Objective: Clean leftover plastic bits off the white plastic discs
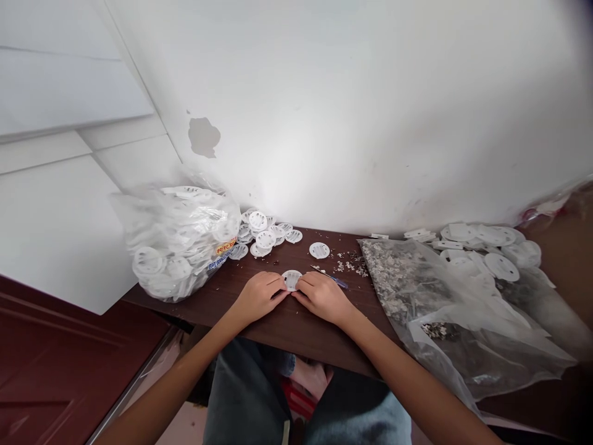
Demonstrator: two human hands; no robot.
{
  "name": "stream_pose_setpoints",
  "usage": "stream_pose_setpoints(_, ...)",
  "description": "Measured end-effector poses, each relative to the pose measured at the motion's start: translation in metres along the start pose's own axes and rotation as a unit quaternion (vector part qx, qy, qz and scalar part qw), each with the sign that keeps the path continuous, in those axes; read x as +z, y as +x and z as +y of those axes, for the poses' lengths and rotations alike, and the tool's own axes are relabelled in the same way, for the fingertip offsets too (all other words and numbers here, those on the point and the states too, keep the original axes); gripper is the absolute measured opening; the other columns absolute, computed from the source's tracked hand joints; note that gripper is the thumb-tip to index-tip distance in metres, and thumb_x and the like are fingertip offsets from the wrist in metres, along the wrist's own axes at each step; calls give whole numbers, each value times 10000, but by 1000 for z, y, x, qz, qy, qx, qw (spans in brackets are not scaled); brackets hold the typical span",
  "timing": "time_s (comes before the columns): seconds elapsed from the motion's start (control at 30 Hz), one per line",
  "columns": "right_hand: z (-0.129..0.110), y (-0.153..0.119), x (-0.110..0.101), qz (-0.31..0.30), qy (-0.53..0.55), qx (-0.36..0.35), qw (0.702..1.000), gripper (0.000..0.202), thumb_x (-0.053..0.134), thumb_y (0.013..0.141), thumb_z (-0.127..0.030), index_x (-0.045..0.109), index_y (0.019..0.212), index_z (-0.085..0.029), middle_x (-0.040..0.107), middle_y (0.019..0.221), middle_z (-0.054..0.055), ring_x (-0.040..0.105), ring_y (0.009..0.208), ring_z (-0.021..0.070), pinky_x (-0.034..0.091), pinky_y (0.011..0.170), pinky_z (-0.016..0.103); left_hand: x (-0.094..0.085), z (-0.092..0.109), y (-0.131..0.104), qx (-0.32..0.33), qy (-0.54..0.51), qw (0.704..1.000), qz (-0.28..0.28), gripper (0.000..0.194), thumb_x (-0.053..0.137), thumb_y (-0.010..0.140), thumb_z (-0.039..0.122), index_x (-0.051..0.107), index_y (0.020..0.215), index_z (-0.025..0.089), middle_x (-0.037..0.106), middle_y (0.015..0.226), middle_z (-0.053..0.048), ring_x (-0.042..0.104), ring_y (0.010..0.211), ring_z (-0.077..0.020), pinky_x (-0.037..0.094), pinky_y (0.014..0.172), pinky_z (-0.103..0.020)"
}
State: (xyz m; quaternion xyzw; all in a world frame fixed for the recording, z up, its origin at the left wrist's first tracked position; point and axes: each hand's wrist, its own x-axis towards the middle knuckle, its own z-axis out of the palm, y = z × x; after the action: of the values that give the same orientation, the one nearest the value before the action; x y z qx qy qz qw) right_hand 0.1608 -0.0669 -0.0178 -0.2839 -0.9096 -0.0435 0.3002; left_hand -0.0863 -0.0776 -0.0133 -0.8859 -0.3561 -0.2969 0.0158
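Note:
Between my two hands is a round white plastic disc (291, 280) with slots in it, just above or on the dark brown table. My left hand (263, 294) pinches its left edge with thumb and fingers. On the opposite edge my right hand (324, 296) grips the same disc, its fingers curled and partly hiding it. Just beyond the right hand lies a thin tool with a blue handle (340, 282), its kind unclear. Another slotted disc (319, 250) rests flat behind the hands.
A plastic bag full of discs (185, 247) stands at left, beside a loose pile of discs (265, 239). Tiny metal-looking pieces (351, 266) are scattered right of centre. A clear bag of small parts (393, 278) covers the right side, with more discs (501, 267). The wall (324, 123) closes the back.

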Motion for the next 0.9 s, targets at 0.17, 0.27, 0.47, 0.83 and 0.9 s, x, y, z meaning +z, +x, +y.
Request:
stream_pose_setpoints(0.17,0,-1,2,8,0,-5,1000,221,530,1116,-318,659,983,-198,689,907,68,615,859,222,455,792,354,0,0,0,5,3,1000,1,168,618,1038,308,734,938,239,748,972,-77,721,975,-233,571,900,-383)
stream_pose_setpoints(0.27,1,-2,5,9,3,-2,1000,217,530,1114,-304,655,972,-198,684,905,71,615,864,224,456,796,351,0,0,1,10,3,1000,2,182,613,1042,298,733,923,230,746,959,-75,718,970,-226,563,898,-371)
stream_pose_setpoints(0.47,-2,-1,8,4,1,17,1000,234,534,1108,-304,642,929,-199,679,899,80,611,859,233,460,794,359,0,0,1,9,-2,1000,5,151,632,1030,286,746,946,234,753,982,-76,719,973,-225,558,904,-365)
stream_pose_setpoints(0.83,-6,0,6,-1,-1,26,1000,260,512,1110,-281,622,888,-203,653,882,76,597,848,230,448,777,357,2,-2,-1,0,-25,1000,10,186,623,1031,299,750,912,234,742,949,-83,722,988,-237,571,923,-381)
stream_pose_setpoints(0.9,-6,0,7,2,3,24,1000,247,518,1107,-277,625,897,-203,648,884,76,599,852,233,448,782,358,2,-1,-1,-4,-29,1000,7,183,622,1031,302,752,921,236,743,959,-84,723,999,-239,573,932,-383)
